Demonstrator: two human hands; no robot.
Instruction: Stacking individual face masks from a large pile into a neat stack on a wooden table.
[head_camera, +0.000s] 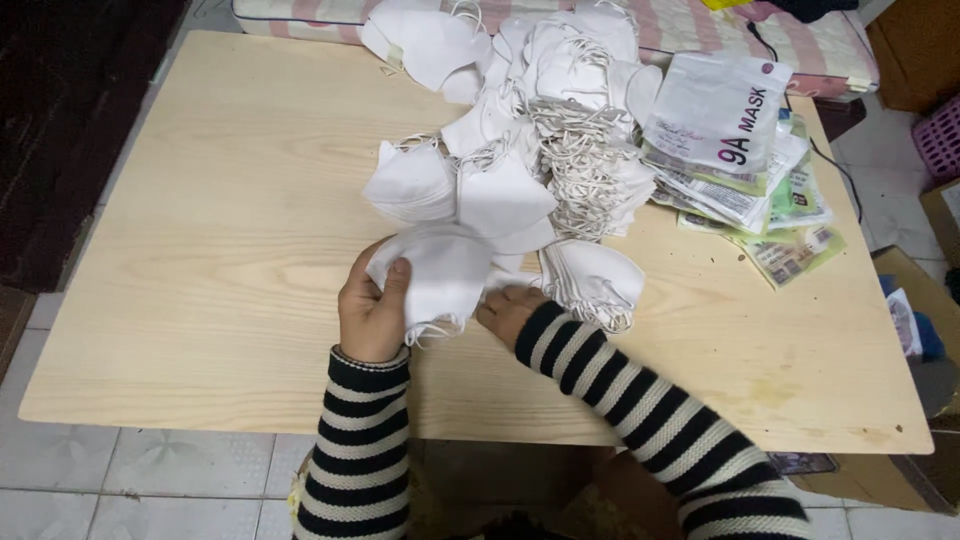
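Item: white folded face mask (440, 280), lying at the near edge of a heap of white masks (530, 130) on a pale wooden table (200, 230). Left hand (372, 305) gripped its left side, thumb on top. Right hand (508, 310) touched its right edge; fingers partly hidden beneath, closure indeterminate. Printed packets (730, 150) stacked to the right. Elastic loops tangled, mask count unreadable.

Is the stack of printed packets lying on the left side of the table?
No, the packets lie at the table's right side, beside the masks.
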